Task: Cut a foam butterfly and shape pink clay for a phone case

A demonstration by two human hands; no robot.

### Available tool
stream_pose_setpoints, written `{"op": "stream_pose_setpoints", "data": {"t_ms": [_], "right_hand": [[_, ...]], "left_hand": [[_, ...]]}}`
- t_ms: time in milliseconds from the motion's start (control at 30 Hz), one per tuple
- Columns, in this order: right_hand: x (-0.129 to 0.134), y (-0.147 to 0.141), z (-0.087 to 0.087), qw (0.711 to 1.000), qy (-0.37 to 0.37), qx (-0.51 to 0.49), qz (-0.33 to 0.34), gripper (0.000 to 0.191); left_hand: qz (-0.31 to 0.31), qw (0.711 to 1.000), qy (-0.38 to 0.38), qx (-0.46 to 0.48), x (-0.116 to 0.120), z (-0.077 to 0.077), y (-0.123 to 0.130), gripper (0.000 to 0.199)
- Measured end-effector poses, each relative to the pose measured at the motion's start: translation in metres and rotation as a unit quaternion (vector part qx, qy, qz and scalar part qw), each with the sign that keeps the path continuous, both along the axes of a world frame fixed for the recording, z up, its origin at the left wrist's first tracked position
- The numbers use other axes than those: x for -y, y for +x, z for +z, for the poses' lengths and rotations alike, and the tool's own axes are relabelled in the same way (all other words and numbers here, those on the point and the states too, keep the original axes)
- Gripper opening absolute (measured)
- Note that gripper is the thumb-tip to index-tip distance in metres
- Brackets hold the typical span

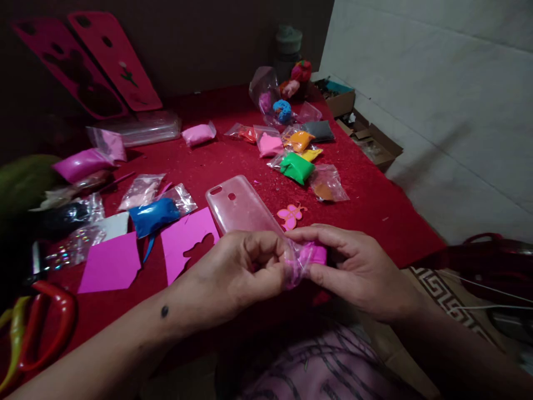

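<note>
A small clear bag of bright pink modelling clay [314, 254] is held between both hands at the near edge of the table. My left hand [245, 266] pinches the bag's crumpled plastic on its left side. Fingers and thumb of my right hand [358, 266] close round the clay end. Just beyond lies a clear phone case [245, 208], its lower part hidden behind my left hand. A pink and orange butterfly cutout [291, 215] rests to the right of the case.
Several clay packets, including a green one [296, 168] and a blue one [154, 216], lie on the red cloth [366, 205]. Pink sheets [110, 265] are at left, near red-handled scissors [54, 322]. Two decorated phone cases [114, 61] lean at the back. Cardboard boxes [370, 139] stand by the wall.
</note>
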State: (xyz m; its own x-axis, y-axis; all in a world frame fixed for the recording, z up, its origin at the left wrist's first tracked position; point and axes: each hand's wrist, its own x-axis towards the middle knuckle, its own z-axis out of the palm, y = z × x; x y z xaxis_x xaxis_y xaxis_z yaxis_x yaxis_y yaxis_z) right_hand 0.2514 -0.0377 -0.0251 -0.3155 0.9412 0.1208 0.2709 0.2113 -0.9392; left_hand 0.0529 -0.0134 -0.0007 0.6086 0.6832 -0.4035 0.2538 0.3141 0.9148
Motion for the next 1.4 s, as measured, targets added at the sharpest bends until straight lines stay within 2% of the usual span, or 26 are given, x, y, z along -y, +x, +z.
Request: {"op": "stream_pose_setpoints", "data": {"t_ms": [200,367,533,633,733,900,1033,1267,1400], "right_hand": [[-0.001,0.008,-0.002,0.996,-0.072,-0.026,-0.048,0.031],[0.001,0.013,-0.003,0.995,-0.069,-0.015,-0.066,0.030],[-0.003,0.029,-0.006,0.991,0.015,0.028,-0.130,0.028],[-0.008,0.043,-0.011,0.978,0.086,0.083,-0.172,0.030],[-0.014,0.052,-0.018,0.967,0.140,0.125,-0.173,0.031],[-0.016,0.055,-0.024,0.955,0.201,0.163,-0.141,0.029],[-0.015,0.054,-0.025,0.954,0.205,0.175,-0.129,0.027],[-0.015,0.056,-0.025,0.962,0.183,0.153,-0.135,0.024],[-0.014,0.057,-0.026,0.962,0.176,0.148,-0.149,0.026]], "left_hand": [[0.062,0.998,0.009,-0.010,-0.002,0.008,-0.005,0.016],[0.096,0.995,-0.033,0.023,-0.005,0.009,-0.007,0.015],[0.094,0.977,-0.143,0.131,-0.008,0.006,-0.009,0.012],[0.101,0.962,-0.170,0.188,-0.011,0.005,-0.009,0.011],[0.125,0.955,-0.162,0.216,-0.012,0.006,-0.009,0.009],[0.151,0.963,-0.134,0.181,-0.011,0.005,-0.011,0.026],[0.156,0.965,-0.122,0.173,-0.009,0.003,-0.010,0.025],[0.127,0.957,-0.093,0.245,-0.009,0.008,-0.008,0.012],[0.185,0.960,-0.060,0.202,-0.010,0.016,-0.011,0.021]]}}
